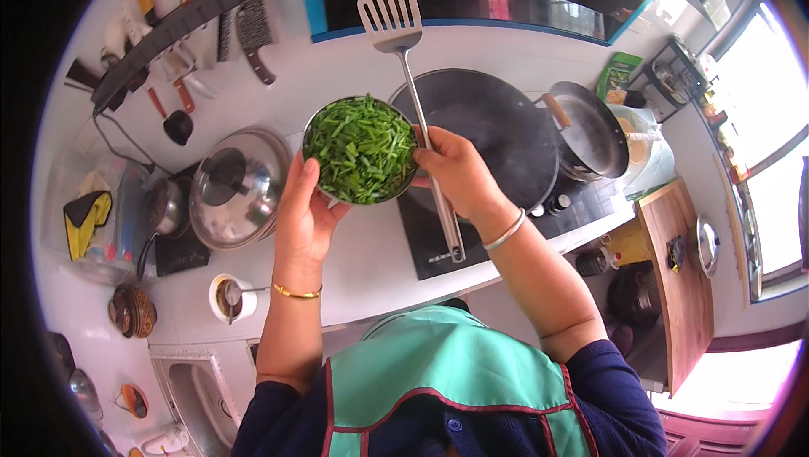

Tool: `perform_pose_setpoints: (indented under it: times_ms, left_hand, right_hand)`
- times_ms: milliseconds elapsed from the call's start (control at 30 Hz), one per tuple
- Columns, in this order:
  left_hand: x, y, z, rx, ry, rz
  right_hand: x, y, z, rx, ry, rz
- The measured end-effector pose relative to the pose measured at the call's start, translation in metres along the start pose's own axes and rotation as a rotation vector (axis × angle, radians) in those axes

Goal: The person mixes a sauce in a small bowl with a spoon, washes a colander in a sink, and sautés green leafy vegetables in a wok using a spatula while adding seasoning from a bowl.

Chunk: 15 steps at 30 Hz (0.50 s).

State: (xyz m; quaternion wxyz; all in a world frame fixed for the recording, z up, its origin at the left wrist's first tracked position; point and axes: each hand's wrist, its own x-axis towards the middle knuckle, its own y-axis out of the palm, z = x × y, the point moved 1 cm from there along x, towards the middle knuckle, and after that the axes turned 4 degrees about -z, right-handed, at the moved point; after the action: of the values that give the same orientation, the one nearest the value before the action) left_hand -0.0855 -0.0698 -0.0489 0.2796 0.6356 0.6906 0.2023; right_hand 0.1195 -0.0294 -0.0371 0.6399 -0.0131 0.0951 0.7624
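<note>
Between my hands is a round metal bowl full of chopped green stalks, held up over the counter's edge by the stove. My left hand grips the bowl's near left side, its thumb along the wall. My right hand is closed round the handle of a slotted metal spatula, blade pointing up and away, and its fingers also touch the bowl's right rim. Behind and to the right sits a large dark wok with faint steam; its contents cannot be made out.
A frying pan stands right of the wok. A lidded silver pot, a small saucepan and a white cup with a spoon are at the left. Knives hang on a wall rack. A sink lies lower left.
</note>
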Motion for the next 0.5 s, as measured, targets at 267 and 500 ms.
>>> perform_pose_setpoints:
  times_ms: [267, 500]
  left_hand:
    - [0.056, 0.072, 0.092, 0.36, 0.177, -0.029]
    - [0.061, 0.11, 0.128, 1.49, 0.851, -0.018]
  right_hand:
    - [-0.008, -0.162, 0.009, -0.325, -0.006, -0.161]
    - [-0.035, -0.223, 0.001, -0.672, -0.259, -0.174]
